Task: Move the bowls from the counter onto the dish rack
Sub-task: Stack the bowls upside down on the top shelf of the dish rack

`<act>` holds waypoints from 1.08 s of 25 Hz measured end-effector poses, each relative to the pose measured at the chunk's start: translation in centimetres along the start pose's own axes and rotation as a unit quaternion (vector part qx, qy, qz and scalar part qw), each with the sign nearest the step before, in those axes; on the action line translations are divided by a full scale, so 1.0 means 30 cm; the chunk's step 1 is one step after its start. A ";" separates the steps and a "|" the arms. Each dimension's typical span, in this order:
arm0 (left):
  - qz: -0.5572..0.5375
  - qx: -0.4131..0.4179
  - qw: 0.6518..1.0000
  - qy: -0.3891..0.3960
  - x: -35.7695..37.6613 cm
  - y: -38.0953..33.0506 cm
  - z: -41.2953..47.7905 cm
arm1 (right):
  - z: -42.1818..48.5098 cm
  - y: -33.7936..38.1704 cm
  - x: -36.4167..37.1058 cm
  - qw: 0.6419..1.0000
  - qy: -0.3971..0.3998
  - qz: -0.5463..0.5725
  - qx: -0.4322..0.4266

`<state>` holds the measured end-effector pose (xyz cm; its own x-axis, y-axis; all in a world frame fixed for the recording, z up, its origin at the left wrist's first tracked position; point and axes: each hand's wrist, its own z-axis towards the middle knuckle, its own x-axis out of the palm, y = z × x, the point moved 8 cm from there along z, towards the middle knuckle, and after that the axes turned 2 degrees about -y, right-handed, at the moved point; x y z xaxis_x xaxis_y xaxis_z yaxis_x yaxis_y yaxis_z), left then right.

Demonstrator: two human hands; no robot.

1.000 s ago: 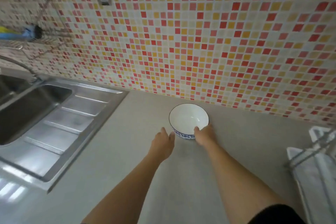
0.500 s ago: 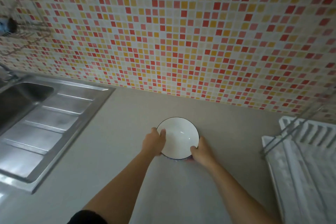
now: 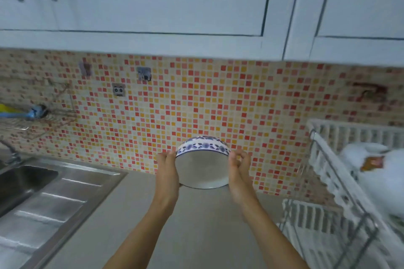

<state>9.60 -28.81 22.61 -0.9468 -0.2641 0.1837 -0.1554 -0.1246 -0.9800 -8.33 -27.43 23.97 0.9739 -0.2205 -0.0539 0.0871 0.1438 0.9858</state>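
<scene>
A white bowl (image 3: 202,167) with a blue flower band around its outside is held up in the air above the grey counter (image 3: 192,229), tilted so its opening faces me. My left hand (image 3: 167,170) grips its left rim and my right hand (image 3: 237,172) grips its right rim. The white two-tier dish rack (image 3: 341,181) with a metal frame stands on the counter to the right of the bowl, and something white lies on its upper tier.
A steel sink (image 3: 24,183) with a ribbed drainboard fills the left side, a tap at its back. The mosaic tile wall (image 3: 196,105) rises behind the counter. White wall cabinets (image 3: 175,6) hang overhead. A wire shelf (image 3: 32,116) is fixed on the wall at left.
Both hands closed on the bowl's rim and lifted it off the counter, tilting it toward me. My view swung upward, bringing the cabinets and more of the rack into sight.
</scene>
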 end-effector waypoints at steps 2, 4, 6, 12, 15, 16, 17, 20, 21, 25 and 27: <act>-0.059 0.088 0.993 0.042 0.077 -0.170 -0.069 | -0.037 0.180 -0.081 0.996 -0.007 0.061 -0.072; -0.086 0.167 0.978 0.088 0.178 -0.317 -0.161 | -0.100 0.343 -0.202 0.986 -0.012 0.091 -0.142; -0.098 0.216 0.963 0.125 0.293 -0.414 -0.257 | -0.180 0.475 -0.344 0.975 -0.017 0.094 -0.203; -0.173 0.273 0.917 0.233 0.655 -0.635 -0.524 | -0.330 0.698 -0.785 0.968 -0.028 -0.043 -0.247; -0.114 0.289 0.907 0.285 0.868 -0.702 -0.640 | -0.359 0.746 -1.056 0.960 -0.053 -0.119 -0.246; -0.067 0.299 0.902 0.305 0.942 -0.712 -0.680 | -0.371 0.755 -1.146 0.957 -0.060 -0.137 -0.249; -0.017 0.309 0.894 0.325 1.010 -0.713 -0.717 | -0.382 0.762 -1.222 0.953 -0.066 -0.153 -0.253; 0.104 0.335 0.859 0.374 1.178 -0.671 -0.864 | -0.412 0.746 -1.444 0.941 -0.082 -0.195 -0.264; 0.125 0.334 0.851 0.385 1.223 -0.653 -0.914 | -0.418 0.723 -1.505 0.942 -0.073 -0.194 -0.264; 0.207 0.315 0.826 0.419 1.387 -0.517 -1.003 | -0.390 0.576 -1.673 0.947 -0.018 -0.234 -0.221; 0.246 0.289 0.821 0.427 1.436 -0.434 -0.994 | -0.352 0.494 -1.719 0.936 -0.009 -0.299 -0.186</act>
<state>-37.56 -10.06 40.99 -0.7450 0.3180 -0.5864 0.2310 -0.7017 -0.6740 -55.04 -3.73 39.67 0.7246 -0.3849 -0.5716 0.6853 0.3149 0.6567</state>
